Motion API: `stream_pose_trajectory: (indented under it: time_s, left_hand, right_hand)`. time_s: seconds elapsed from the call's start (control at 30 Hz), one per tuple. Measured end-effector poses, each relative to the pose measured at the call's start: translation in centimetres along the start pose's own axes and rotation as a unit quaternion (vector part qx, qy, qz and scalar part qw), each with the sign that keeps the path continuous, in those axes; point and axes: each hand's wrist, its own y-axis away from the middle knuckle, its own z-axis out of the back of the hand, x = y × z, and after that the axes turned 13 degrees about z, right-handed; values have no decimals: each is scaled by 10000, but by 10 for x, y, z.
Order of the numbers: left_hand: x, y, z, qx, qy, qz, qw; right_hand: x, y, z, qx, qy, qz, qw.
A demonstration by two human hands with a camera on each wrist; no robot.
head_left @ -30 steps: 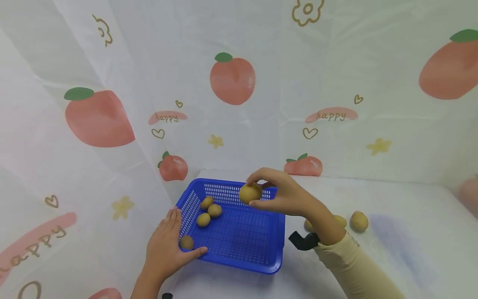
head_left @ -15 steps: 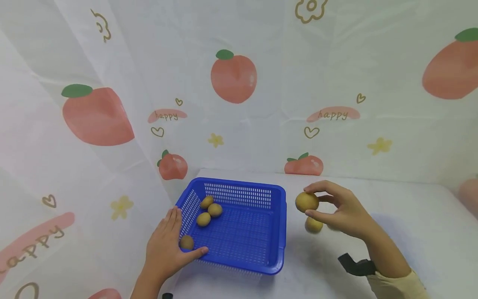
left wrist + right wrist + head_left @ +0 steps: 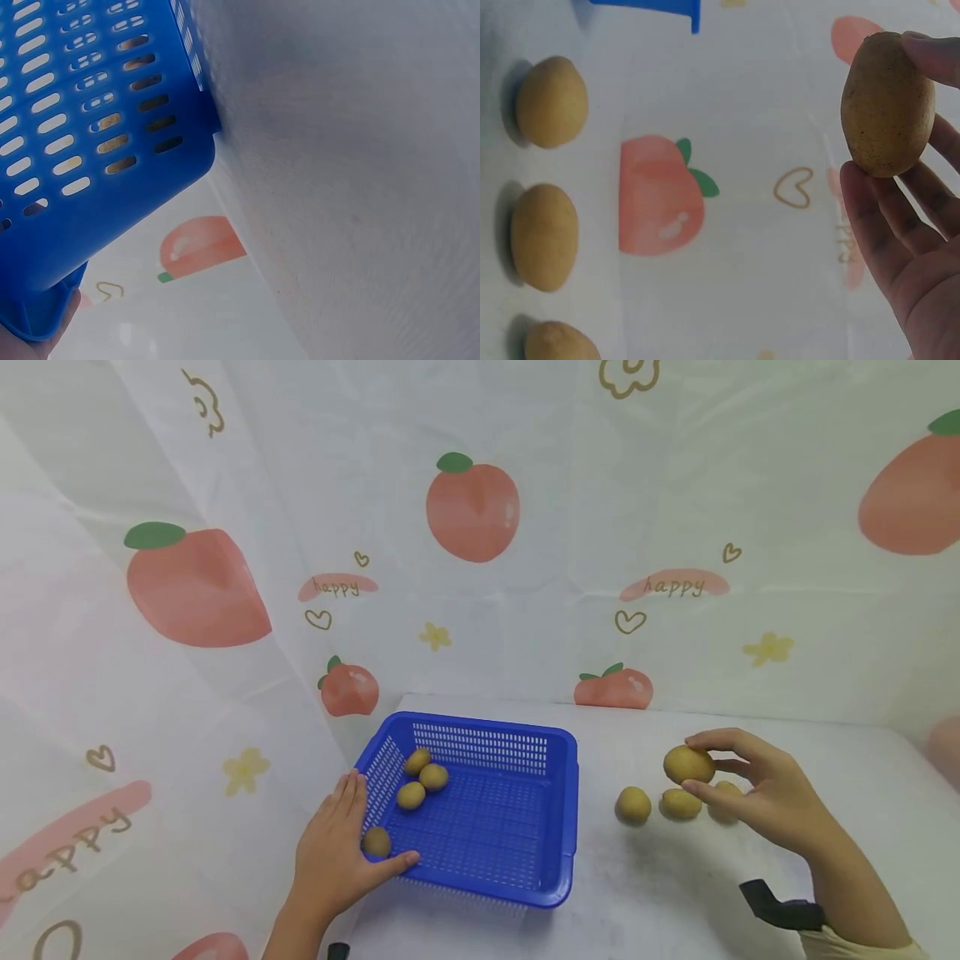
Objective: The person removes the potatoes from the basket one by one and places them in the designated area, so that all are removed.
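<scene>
My right hand (image 3: 772, 789) pinches a yellow-brown potato (image 3: 688, 765) between thumb and fingertips, above the table to the right of the basket. The right wrist view shows this potato (image 3: 889, 105) upright, with the thumb at its top and the fingers at its lower end. On the table below it lie three more potatoes (image 3: 633, 806) in a row, the rightmost partly behind the hand. My left hand (image 3: 337, 852) rests on the near-left corner of a blue plastic basket (image 3: 566, 818), fingers straight along the left rim and thumb over the front rim. Several potatoes (image 3: 433, 777) lie inside, towards the left.
A white cloth printed with red fruit (image 3: 472, 510) hangs behind and along the left, close to the basket. White table surface (image 3: 637, 902) shows in front of the loose potatoes. Slotted basket wall (image 3: 82, 112) fills the upper left of the left wrist view.
My right hand has moved from over the basket to the right, still holding the potato, and is now above the row on the table. My left hand stays on the basket.
</scene>
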Motion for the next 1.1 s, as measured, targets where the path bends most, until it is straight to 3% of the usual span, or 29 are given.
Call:
stream_pose_trajectory:
  time_s: [0.27, 0.57, 0.8, 1.1]
  left_hand:
    - [-2, 0, 1, 57, -55, 45, 10000]
    - [-2, 1, 0, -96, -37, -13, 9999]
    - [-1, 0, 0, 6, -79, 28, 10000]
    - [-2, 1, 1, 31, -41, 58, 10000]
  right_hand:
    - [-5, 4, 20, -317, 261, 163, 9990]
    - [-14, 14, 37, -407, 514, -356, 9972]
    - [-25, 25, 50, -498, 628, -664, 9946]
    - [-38, 39, 64, -147, 921, -1134, 9892]
